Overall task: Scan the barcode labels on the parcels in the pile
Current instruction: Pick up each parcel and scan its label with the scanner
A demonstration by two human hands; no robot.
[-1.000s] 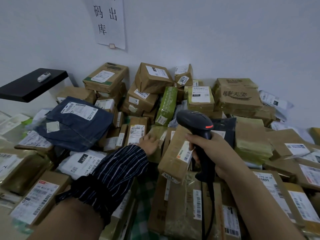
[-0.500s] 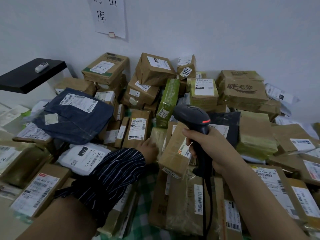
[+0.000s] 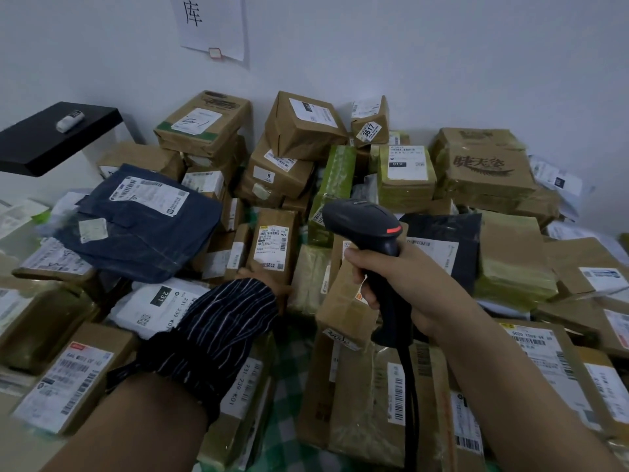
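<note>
Here, holds a black barcode scanner upright in the right grip, fingers wrapped tight round the handle. Aims the scanner's head forward and a little left, out over the middle of the pile of parcels, with a red stripe showing on the side of the head and a black cable dropping from the foot of the handle.

Reaches the left grip forward out of a dark striped sleeve to the near end of a narrow brown box standing on end in the pile, its white barcode label facing the camera. Touches that box at its lower edge; cannot tell, with the sleeve covering most of the grip, whether curled round the box or merely laid against it.

Just right of that box, under the scanner, a tilted brown carton. Further left, a dark blue mailer bag lying flat atop other parcels; behind the scanner, a green-wrapped parcel leaning on end. At the back, brown cartons heaped against the white wall, most with white labels showing. Between the nearest parcels, green checked cloth covering the surface.

At far left, a black shelf with a small white object on top; above the pile, a paper sign stuck to the wall
</note>
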